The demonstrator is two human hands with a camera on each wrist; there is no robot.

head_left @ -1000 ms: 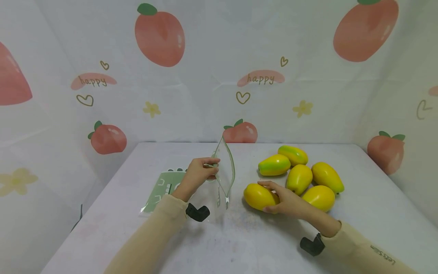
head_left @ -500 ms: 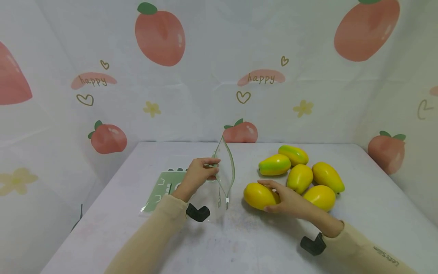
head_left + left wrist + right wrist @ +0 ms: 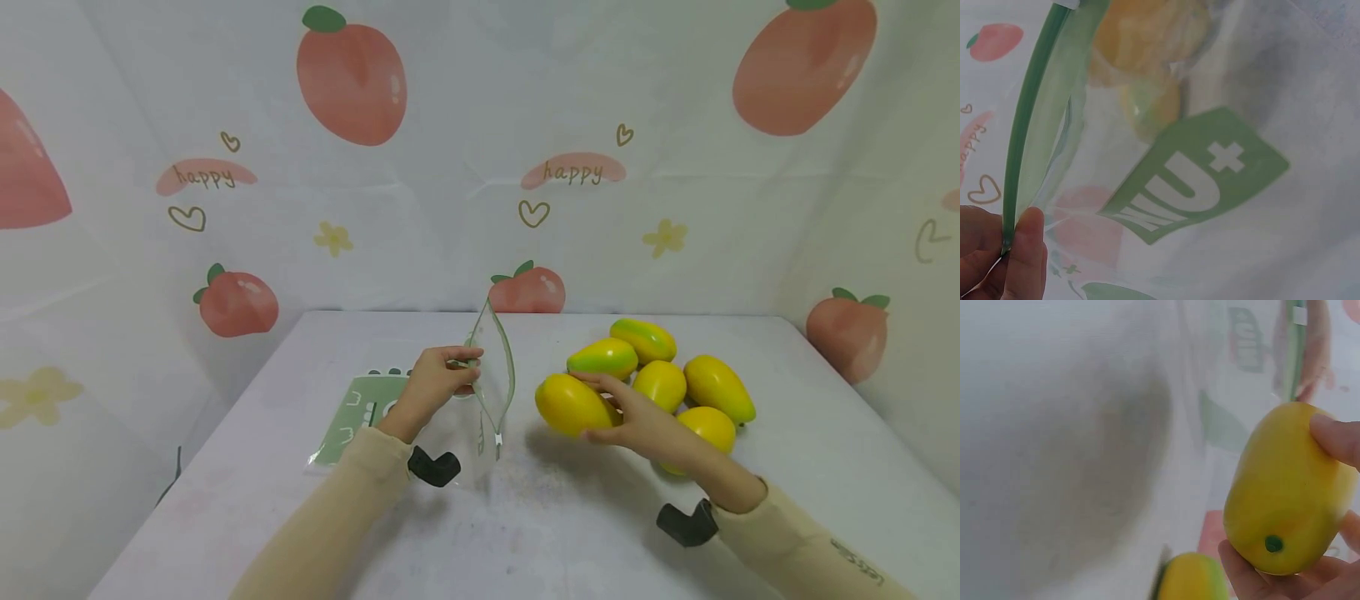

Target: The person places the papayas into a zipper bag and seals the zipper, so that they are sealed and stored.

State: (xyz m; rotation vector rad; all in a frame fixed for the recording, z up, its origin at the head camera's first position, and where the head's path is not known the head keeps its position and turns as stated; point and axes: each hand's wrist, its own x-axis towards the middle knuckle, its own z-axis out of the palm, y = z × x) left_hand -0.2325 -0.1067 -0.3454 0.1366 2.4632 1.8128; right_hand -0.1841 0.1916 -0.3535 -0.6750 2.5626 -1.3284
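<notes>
My left hand (image 3: 438, 382) pinches the near-left rim of a clear zip bag (image 3: 480, 417) with a green zip edge and a white slider. The bag's mouth gapes toward the right, and its print shows a green tag (image 3: 1210, 169) in the left wrist view. To the right, my right hand (image 3: 637, 425) grips a yellow mango (image 3: 573, 406) from its right side, thumb and fingers spread round it. The mango is raised above the table, its shadow beneath. In the right wrist view its green stem end (image 3: 1274, 544) faces the camera.
Several more yellow mangoes, some partly green (image 3: 602, 358), lie on the table behind and right of the right hand. A green dinosaur-like print (image 3: 367, 408) shows left of the left hand. A fruit-patterned cloth (image 3: 450, 208) hangs behind the table.
My right hand has lifted the mango from the table to a little above it. My left hand and the bag have stayed in place.
</notes>
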